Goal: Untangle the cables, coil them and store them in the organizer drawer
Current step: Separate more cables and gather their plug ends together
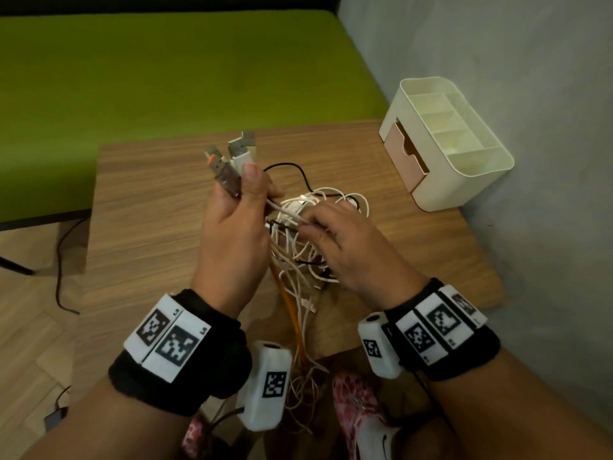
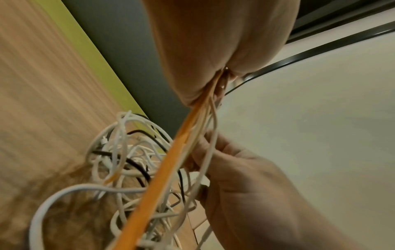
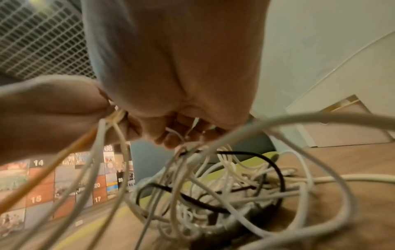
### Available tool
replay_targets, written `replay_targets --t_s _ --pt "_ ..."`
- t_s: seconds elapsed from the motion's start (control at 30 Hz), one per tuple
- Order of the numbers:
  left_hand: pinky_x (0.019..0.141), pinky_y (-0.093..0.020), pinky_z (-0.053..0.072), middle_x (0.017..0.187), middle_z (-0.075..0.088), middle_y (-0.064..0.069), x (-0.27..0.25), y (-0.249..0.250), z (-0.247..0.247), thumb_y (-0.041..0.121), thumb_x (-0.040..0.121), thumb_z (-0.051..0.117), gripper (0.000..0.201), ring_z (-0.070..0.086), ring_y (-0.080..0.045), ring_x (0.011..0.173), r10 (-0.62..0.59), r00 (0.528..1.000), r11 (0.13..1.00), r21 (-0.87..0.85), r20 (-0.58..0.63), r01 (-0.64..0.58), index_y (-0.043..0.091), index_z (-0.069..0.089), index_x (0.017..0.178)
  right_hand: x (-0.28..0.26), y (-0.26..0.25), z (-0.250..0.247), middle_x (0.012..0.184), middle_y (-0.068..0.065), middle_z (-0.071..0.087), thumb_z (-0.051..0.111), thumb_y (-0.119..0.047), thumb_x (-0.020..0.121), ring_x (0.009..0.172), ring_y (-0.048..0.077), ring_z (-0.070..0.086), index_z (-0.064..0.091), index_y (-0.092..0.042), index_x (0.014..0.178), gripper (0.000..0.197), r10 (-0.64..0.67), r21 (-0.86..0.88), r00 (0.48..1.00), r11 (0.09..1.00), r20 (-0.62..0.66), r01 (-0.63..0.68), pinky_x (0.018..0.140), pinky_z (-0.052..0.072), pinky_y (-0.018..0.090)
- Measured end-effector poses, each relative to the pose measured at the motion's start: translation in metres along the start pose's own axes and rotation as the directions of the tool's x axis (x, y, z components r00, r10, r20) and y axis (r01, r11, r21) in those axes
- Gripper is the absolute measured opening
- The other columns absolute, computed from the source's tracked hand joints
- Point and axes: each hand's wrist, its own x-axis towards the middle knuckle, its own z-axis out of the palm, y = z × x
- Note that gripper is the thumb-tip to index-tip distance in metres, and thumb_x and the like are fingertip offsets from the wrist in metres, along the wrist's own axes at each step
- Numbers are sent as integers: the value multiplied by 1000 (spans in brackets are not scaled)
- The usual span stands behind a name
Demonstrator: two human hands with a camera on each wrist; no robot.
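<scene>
Tangled cables [image 1: 308, 234] beside organizer [image 1: 444, 141]

Beyond my table [image 1: 149, 207] there's a green mattress [image 1: 166, 71]; right of the table, a grey wall [image 1: 530, 61]; left of it, a black cord [image 1: 59, 260] on the floor.

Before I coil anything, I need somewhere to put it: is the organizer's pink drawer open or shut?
Open. In the head view the pink drawer juts out from the cream organizer.
</scene>
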Motion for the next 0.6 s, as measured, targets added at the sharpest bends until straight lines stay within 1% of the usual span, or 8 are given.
replay_targets --t_s 0.07,0.1,0.17,0.23,0.33,0.4,0.5,0.6 --pt "80 -32 47 71 58 5 0 5 2 34 101 40 33 56 -16 79 -26 1000 989 -143 1 26 18 56 76 4 6 0 88 -17 52 54 -26 100 91 8 45 65 -15 100 16 -5 -24 997 1000 -73 3 76 34 16" --pt "79 -31 49 70 56 3 -1 8 3 34 102 38 36 56 -17 78 -61 998 970 -237 16 63 15 53 76 5 9 0 88 -18 51 55 -25 99 91 9 44 66 -15 99 15 -7 -70 995 998 -100 0 74 32 15" --pt "65 -25 48 63 43 2 -1 17 3 36 103 33 36 51 -13 63 -128 991 910 -391 45 135 14 44 76 9 16 0 92 -14 53 55 -24 98 93 12 45 66 -16 100 13 27 -184 990 982 -141 -53 76 31 20" --pt "52 -21 36 57 31 7 2 22 -3 40 104 31 37 36 -7 50 -158 986 869 -467 49 163 18 39 75 12 23 -3 98 -10 57 53 -27 99 96 16 46 64 -20 101 14 133 -299 976 937 -173 -181 83 38 31" --pt "43 -21 23 51 21 10 11 25 -22 41 106 29 40 19 -6 43 -168 986 888 -436 -5 149 23 35 71 14 29 -15 97 -13 55 52 -34 99 97 12 40 61 -26 97 12 237 -350 949 888 -210 -299 88 39 39" --pt "41 -22 20 51 20 9 14 24 -28 41 106 30 39 15 -7 42 -161 986 927 -349 -38 138 23 32 70 14 24 -23 89 -20 51 56 -34 97 97 7 39 59 -31 92 6 213 -260 959 931 -189 -258 90 38 33" --pt "41 -23 16 51 21 8 13 21 -27 34 107 34 37 14 -8 44 -154 987 964 -225 -54 139 23 28 72 10 7 -29 90 -19 59 63 -28 94 90 2 50 65 -24 89 6 159 -4 976 987 -151 -161 77 37 14" --pt "42 -23 16 53 20 8 11 20 -23 27 106 40 37 15 -8 44 -159 986 982 -110 -52 152 23 29 71 4 -1 -34 92 -10 64 66 -26 88 89 2 57 67 -22 88 4 124 239 982 967 -143 -87 76 43 19"
